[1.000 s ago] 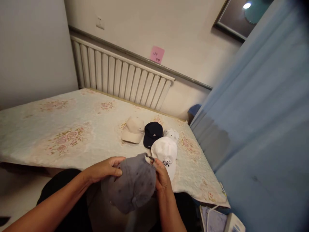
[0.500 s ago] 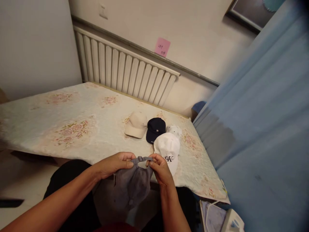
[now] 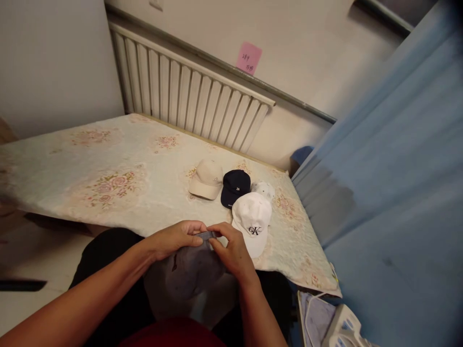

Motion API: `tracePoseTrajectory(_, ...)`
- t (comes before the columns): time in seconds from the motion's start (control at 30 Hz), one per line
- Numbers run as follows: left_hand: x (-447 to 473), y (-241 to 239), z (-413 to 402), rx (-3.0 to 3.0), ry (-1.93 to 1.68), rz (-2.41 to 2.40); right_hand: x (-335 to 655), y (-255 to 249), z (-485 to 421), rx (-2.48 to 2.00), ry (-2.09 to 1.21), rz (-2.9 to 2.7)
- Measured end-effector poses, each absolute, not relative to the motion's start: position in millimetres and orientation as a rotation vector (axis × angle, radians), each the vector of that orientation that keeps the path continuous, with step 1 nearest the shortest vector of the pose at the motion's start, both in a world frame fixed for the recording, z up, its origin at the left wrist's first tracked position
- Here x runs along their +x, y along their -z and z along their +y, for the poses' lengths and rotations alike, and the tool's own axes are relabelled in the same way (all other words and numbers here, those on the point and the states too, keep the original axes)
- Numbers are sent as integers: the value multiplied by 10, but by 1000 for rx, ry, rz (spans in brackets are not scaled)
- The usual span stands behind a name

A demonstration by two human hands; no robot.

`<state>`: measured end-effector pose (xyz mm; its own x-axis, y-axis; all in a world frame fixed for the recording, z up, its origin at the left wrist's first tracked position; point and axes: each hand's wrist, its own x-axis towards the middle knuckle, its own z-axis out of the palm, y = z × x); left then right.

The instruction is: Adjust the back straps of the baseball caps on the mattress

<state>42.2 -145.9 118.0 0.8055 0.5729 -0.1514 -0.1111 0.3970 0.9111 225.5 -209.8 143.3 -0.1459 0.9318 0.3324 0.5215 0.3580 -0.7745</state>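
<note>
Over my lap hangs a grey baseball cap [image 3: 191, 270], its back strap at the top between both hands. My left hand [image 3: 181, 238] is closed on the strap's left part, thumb on top. Close beside it, my right hand [image 3: 231, 248] pinches the strap near its buckle, which the fingers partly hide. On the bed lie a white cap with black letters [image 3: 253, 219], a navy cap [image 3: 235, 188], a beige cap [image 3: 207, 178] and a small pale patterned cap [image 3: 263, 189] partly behind the white one.
The bed with a floral cover [image 3: 162, 188] spans the space ahead. Behind it runs a white radiator [image 3: 191, 91] below a pink note [image 3: 249, 58]. A blue curtain [image 3: 379, 193] hangs at the right, with a white appliance [image 3: 345, 327] at the lower right.
My right hand has moved left along the strap, close to my left hand, covering the buckle and the gap under the strap. The view has tilted slightly downward.
</note>
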Motion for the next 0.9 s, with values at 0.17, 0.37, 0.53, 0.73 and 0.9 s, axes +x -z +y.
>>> tracePoseTrajectory(0.17,416,-1161,-1482,1061,-429,479,2195,-1431,-2138,-1301,-495,-1887)
tracePoseTrajectory(0.37,478,-1189,-1538,1067,-437,530,2150,-1347,-2100,-1276,-383,-1829)
tracePoseTrajectory(0.53,534,-1165,-1574,1002,-491,582,2128,-1342,-2087,-1212,-439,-1667)
tracePoseTrajectory(0.73,598,-1150,-1593,1010,-517,666,2131,-1317,-2092,-1209,-630,-1470)
tracePoseTrajectory(0.9,594,-1168,-1612,1020,-520,660,2175,-1225,-2056,-1130,-919,-1230)
